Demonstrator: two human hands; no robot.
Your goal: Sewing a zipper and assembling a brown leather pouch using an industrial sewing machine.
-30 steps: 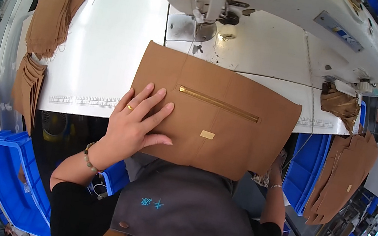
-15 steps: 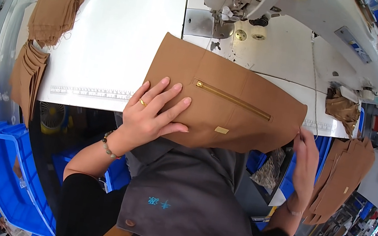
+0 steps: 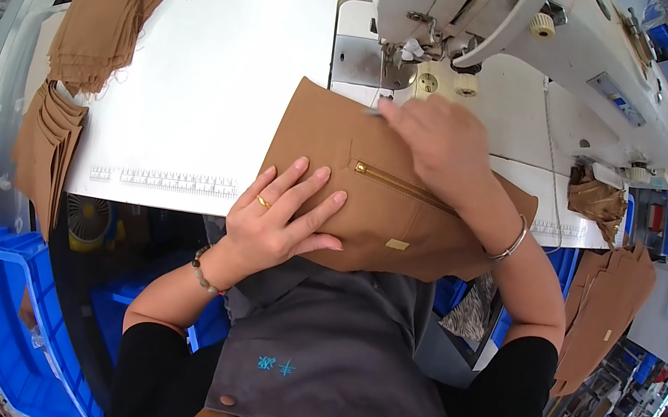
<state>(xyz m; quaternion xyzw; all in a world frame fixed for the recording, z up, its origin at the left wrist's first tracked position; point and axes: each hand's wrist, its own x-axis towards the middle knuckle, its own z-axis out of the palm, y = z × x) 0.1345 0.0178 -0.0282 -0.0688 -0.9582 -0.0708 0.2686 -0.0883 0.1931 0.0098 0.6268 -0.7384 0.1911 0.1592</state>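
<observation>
A brown fabric piece (image 3: 306, 138) lies over the front edge of the white sewing table, its near part hanging toward my apron. A zipper with gold-coloured teeth (image 3: 396, 181) is set into it, and a small gold-coloured tag (image 3: 397, 244) sits below. My left hand (image 3: 274, 221) rests flat on its left side, fingers spread. Over the far edge, close to the needle area of the sewing machine (image 3: 421, 33), my right hand (image 3: 446, 143) is closed round a small grey-tipped tool (image 3: 375, 112). Most of that tool is hidden in the fist, and motion blurs it.
Stacked brown fabric pieces (image 3: 110, 12) lie at the far left, with more brown pieces (image 3: 49, 143) draped over the edge. Crumpled brown fabric (image 3: 596, 199) sits on the right. Brown panels (image 3: 602, 320) hang beside it. A blue bin (image 3: 19, 244) stands lower left.
My right hand has moved from the fabric's right end up and left to its far edge, now with a small tool showing. My left hand stays on the fabric.
</observation>
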